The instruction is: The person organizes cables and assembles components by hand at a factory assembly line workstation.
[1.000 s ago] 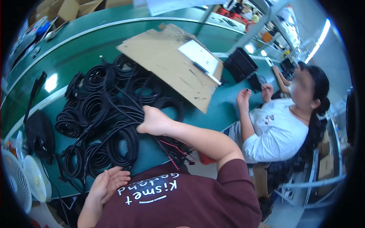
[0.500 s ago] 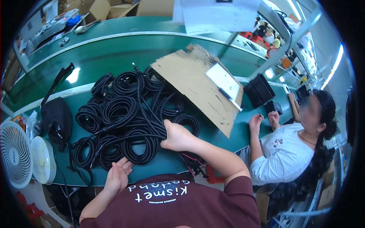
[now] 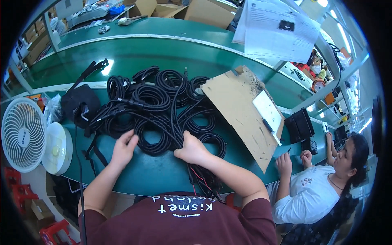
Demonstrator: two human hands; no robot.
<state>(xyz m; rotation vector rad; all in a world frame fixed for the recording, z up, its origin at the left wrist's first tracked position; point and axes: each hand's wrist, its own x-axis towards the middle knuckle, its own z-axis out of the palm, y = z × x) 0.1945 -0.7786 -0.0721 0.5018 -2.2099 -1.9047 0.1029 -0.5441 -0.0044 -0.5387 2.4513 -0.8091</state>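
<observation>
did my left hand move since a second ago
Yes. The left hand came up from the green table's near edge onto the black corrugated cable coils.

I counted two hands of my own on the table point(image 3: 163, 175): the left hand point(image 3: 122, 149) and the right hand point(image 3: 192, 150), both at the near edge of the cable pile point(image 3: 159, 110). The black coiled cables in that pile overlapped too much to number exactly; I made out roughly ten coils. Left of the pile stood one white fan point(image 3: 24, 134) and one black bag point(image 3: 79, 102). Right of the pile lay one cardboard sheet point(image 3: 241, 114), and beyond it sat one co-worker point(image 3: 322, 192).
</observation>
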